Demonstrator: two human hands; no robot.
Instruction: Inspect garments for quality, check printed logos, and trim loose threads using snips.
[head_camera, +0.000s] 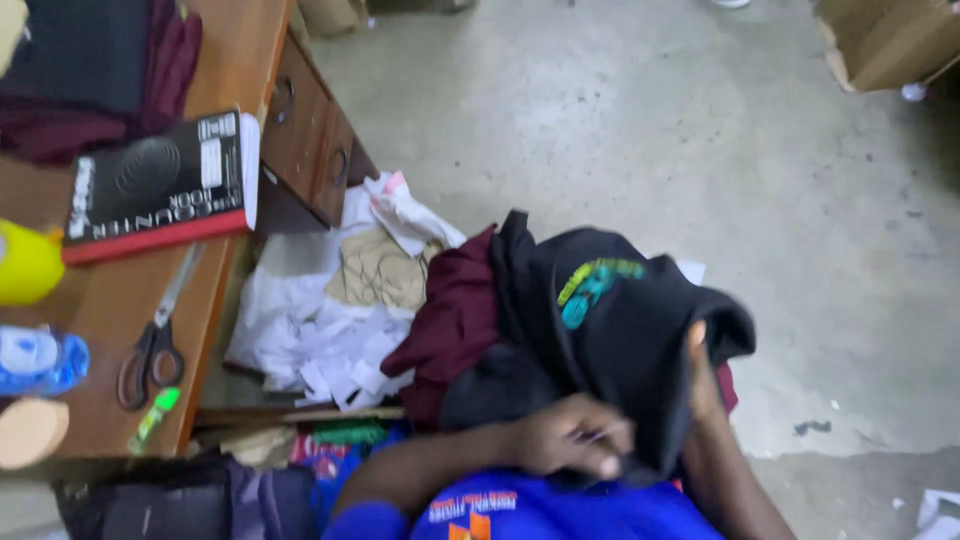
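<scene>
Head view: left hand is pinching the near edge of the black garment, fingers closed on the cloth close to the blue shirt. Right hand is reaching up under the far fold, mostly buried in fabric, so I cannot tell whether it is clamping or just propping the cloth. The black garment (teal and yellow print facing up) is lying bunched over the lap, not flat, with a maroon garment touching it on its left side.

Progress, judging from this one view: cloth is gathered and held, no neat fold or flat layout showing yet, so the handling looks early.

Around it: white paper scraps are piling on the floor beside the wooden bench. On the bench: scissors, a black box, a yellow object, a blue bottle, a green marker. Frame is motion-blurred; smaller items are probably unreadable.
</scene>
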